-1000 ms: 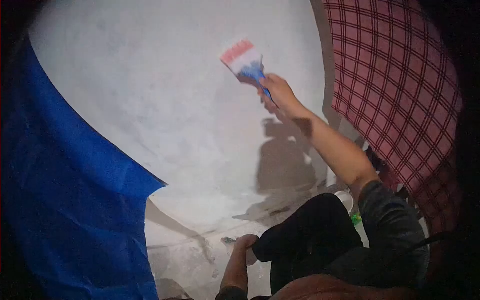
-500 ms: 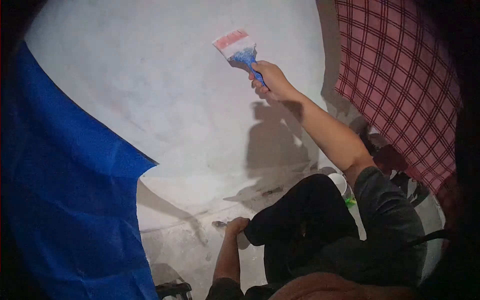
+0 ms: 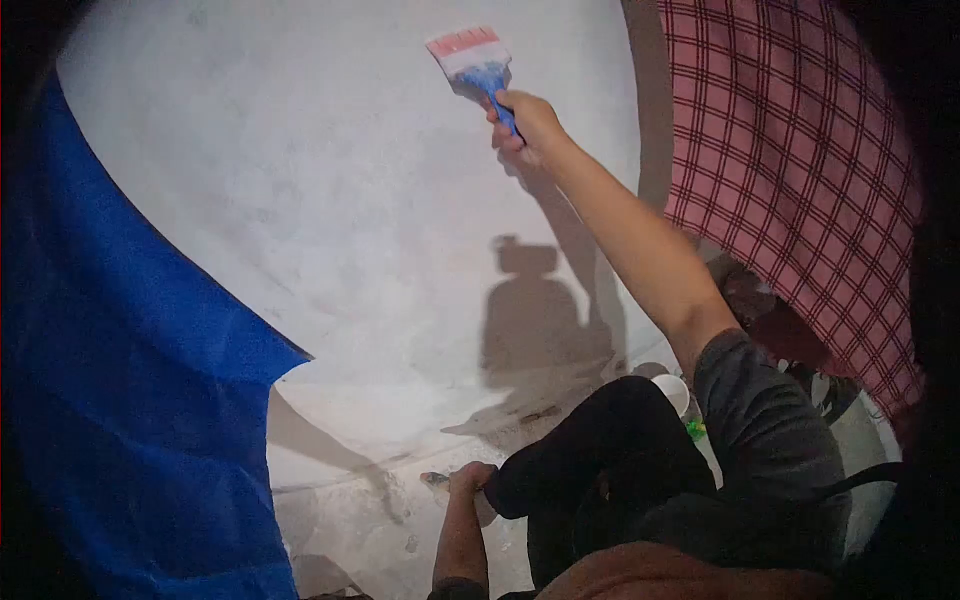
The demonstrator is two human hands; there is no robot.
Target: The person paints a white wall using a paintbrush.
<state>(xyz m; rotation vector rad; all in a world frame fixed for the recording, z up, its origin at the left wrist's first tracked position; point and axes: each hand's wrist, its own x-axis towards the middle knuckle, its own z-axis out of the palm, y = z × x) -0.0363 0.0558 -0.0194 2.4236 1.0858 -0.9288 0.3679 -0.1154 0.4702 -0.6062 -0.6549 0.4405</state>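
A wide paintbrush with a blue handle, a whitish band and pink-red bristles is pressed to or held close to the white wall; contact cannot be made out. My right hand is closed round its handle, arm stretched upward. Low down, beside my bent knee, my left hand is closed, its fingers partly hidden. A small greyish thing shows at its left side, too small to name.
A blue sheet hangs at the left. On the right hangs a pink checked cloth. A white round container stands by my right knee, with something green beside it. My shadow falls on the wall.
My right hand and the paintbrush are higher in the view. The wall's lower edge, my knee and my left hand appear lower, as the view has tilted up slightly.
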